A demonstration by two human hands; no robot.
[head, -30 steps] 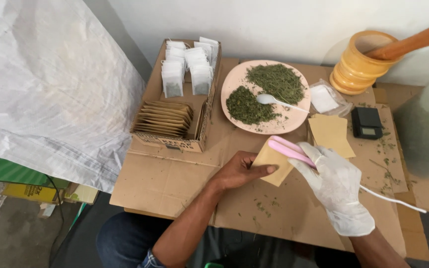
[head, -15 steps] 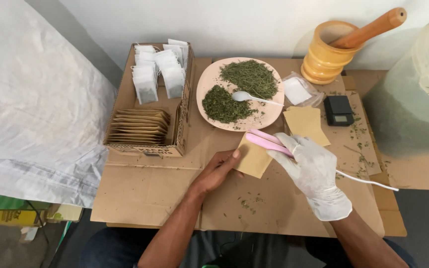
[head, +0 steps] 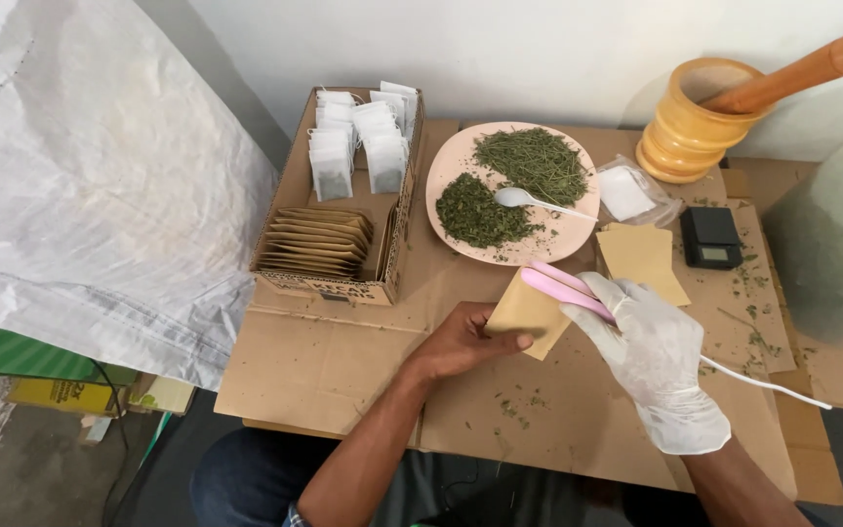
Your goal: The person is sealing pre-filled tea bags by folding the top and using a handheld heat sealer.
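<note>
- Pink sealing tool [head: 568, 291]: long and slim, its long axis runs from upper left to lower right, with the free tip pointing up-left toward the plate [head: 451, 171] and the handle end buried in the gloved right hand [head: 658, 356]. A white cord [head: 768, 384] leaves that hand and trails off to the right across the cardboard.
- Tan paper pouch [head: 529, 314]: sits tilted like a diamond above the cardboard work surface [head: 343, 361], just in front of the plate. Its upper right edge lies under the pink tool; whether the two blades pinch it cannot be told.
- Right hand: wears a white glove, with the fingers curled round the tool's handle in a firm grasp.
- Left hand [head: 465, 342]: bare, with the thumb stretched out flat along the pouch's lower edge and the other fingers tucked beneath, so it pinches the pouch at its left corner.
- Plate: pinkish, holding two heaps of dried green herb [head: 509, 190] and a white spoon [head: 529, 200] lying between them.
- Cardboard box [head: 339, 210]: left of the plate, with white filled tea bags [head: 358, 137] standing in its far part and a stack of tan pouches [head: 316, 239] in its near part.
- More tan pouches [head: 641, 259] lie flat just right of the tool, with a small black scale [head: 709, 237] beside them.
- Wooden mortar [head: 690, 122] stands at the far right with its pestle [head: 792, 73] leaning out to the right.
</note>
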